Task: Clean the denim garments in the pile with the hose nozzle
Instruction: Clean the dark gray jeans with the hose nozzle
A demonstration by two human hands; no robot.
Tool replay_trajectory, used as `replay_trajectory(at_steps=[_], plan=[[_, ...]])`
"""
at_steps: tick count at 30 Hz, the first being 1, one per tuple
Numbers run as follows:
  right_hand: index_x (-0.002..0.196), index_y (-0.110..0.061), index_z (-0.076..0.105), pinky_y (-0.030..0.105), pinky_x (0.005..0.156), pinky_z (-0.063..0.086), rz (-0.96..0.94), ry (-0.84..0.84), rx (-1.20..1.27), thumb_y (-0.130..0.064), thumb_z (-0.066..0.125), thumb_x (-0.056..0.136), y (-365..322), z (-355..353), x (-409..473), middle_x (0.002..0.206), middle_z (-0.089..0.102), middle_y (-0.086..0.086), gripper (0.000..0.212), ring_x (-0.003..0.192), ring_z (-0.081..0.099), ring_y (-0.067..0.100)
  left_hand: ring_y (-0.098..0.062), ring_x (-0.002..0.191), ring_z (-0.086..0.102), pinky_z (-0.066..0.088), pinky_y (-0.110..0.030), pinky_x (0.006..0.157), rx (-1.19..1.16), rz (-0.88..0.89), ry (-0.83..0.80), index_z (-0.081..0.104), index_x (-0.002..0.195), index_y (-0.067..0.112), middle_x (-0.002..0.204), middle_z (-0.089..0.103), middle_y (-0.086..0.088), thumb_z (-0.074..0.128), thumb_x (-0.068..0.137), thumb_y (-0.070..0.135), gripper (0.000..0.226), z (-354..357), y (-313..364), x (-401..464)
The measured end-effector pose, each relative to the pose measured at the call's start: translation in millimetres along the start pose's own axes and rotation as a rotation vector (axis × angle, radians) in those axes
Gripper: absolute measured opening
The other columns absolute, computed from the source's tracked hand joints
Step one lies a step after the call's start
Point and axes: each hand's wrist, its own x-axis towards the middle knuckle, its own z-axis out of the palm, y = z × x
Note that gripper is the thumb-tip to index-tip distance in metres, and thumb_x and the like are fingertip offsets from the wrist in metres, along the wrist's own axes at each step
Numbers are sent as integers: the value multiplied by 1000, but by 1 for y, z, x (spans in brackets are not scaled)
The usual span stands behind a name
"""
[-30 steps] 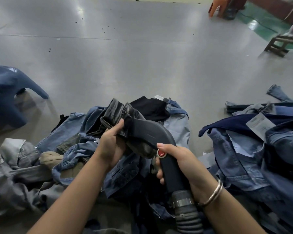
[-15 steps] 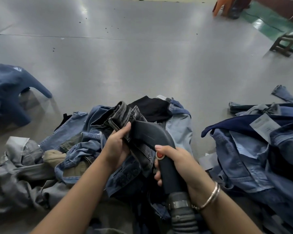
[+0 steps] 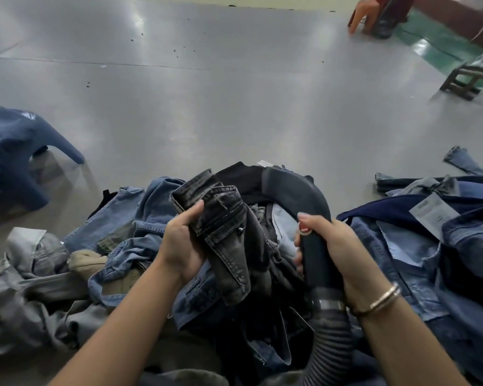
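My left hand (image 3: 183, 247) grips the dark denim garment (image 3: 223, 232) above the pile (image 3: 117, 246); my right hand (image 3: 338, 246) wraps the hose nozzle (image 3: 299, 193) just beside it.

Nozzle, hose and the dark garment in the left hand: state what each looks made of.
Nozzle: smooth matte black plastic, probably; soft sheen. Hose: ribbed, likely flexible plastic or rubber, with a shiny metal band. Dark garment: faded black denim, visible stitched seams.

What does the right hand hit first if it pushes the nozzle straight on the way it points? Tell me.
Probably the black garment atop the pile: the nozzle in the right hand curves up and left, its mouth beside that cloth. The grey jeans in the left hand sit lower, nearer; depth is unclear.
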Motion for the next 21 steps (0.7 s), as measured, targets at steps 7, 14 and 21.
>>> replay_trajectory(at_steps=[7, 14, 21], plan=[[79, -7, 48, 29, 39, 48, 4, -127, -258, -17, 62, 90, 18, 27, -20, 55, 56, 6, 20, 42, 55, 23, -25, 92, 69, 58, -34, 75, 47, -70, -44, 74, 104, 8, 106, 71, -13, 50, 83, 36, 43, 5, -5, 2], [77, -6, 52, 31, 43, 50, -66, 24, -153, -20, 62, 90, -3, 14, -2, 57, 57, 8, 21, 42, 55, 23, -28, 102, 67, 57, -36, 77, 82, -161, -100, 73, 106, 9, 117, 68, -15, 46, 84, 35, 44, 7, -11, -6], [76, -7, 49, 29, 40, 48, 14, -118, -254, -15, 61, 90, 16, 17, -20, 55, 56, 7, 20, 42, 55, 24, -27, 97, 68, 57, -39, 79, -22, -130, -97, 74, 104, 8, 111, 70, -14, 45, 86, 35, 43, 5, -2, 1]])
